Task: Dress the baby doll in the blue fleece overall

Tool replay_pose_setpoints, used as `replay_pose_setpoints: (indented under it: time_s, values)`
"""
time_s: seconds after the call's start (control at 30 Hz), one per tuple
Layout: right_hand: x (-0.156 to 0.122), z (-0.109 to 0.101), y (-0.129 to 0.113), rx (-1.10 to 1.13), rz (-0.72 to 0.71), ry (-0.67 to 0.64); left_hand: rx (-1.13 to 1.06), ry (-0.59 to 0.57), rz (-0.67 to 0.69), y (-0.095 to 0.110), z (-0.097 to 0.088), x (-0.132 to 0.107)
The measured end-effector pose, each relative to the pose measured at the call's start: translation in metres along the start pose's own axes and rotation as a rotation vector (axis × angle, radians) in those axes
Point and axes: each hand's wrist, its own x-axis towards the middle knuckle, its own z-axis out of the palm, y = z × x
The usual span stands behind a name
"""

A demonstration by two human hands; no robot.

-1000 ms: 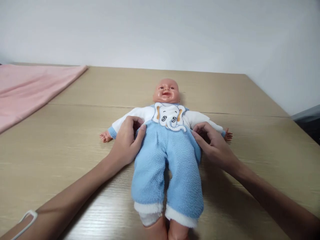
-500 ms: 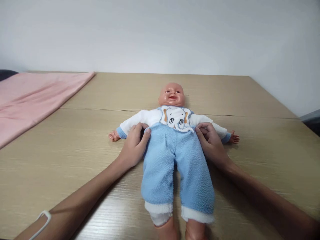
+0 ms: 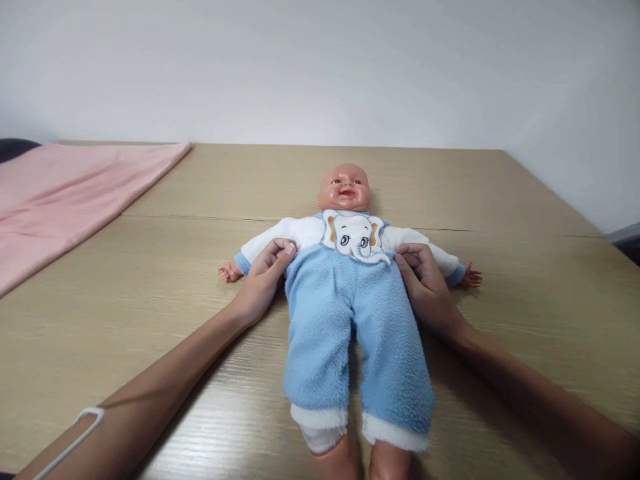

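A baby doll (image 3: 345, 187) lies on its back with its head away from me and its arms spread. It wears a white top (image 3: 303, 232) with an elephant face on the chest and fuzzy blue trousers (image 3: 320, 320) with white cuffs. At the left side of the waist, my left hand (image 3: 267, 277) is closed, thumb against fingers, at the edge of the trousers. My right hand (image 3: 427, 283) pinches the trousers' edge on the opposite side, beside the elephant's trunk. The fingertips of both hands are partly hidden.
The doll rests on a wooden table (image 3: 175, 320) with a seam across it. A pink cloth (image 3: 75, 207) covers the table's far left part. Behind stands a pale wall (image 3: 320, 73). Dark objects show at the left and right edges.
My left hand has shifted slightly left and up, its thumb now nearer the fingers. My right hand remains at the waist. The doll stays in nearly the same place.
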Motion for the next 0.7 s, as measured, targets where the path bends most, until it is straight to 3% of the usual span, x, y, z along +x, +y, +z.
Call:
replay_pose_setpoints:
  time_s: [0.17, 0.3, 0.5, 0.7]
  values:
    - [-0.0025, -0.0032, -0.0022, -0.099, -0.019, 0.046, 0.436, -0.063, 0.148, 0.0074, -0.0027, -0.0048]
    - [-0.0032, -0.0036, -0.0022, -0.082, -0.030, 0.054, 0.392, -0.088, 0.093, 0.0092, -0.0053, -0.0039]
    - [-0.0018, -0.0019, 0.0033, -0.057, -0.066, 0.082, 0.320, -0.025, 0.069, 0.0074, -0.0058, -0.0001]
    - [-0.0032, -0.0009, 0.0018, -0.087, -0.087, 0.065, 0.519, -0.056, 0.145, 0.0014, -0.0033, -0.0036]
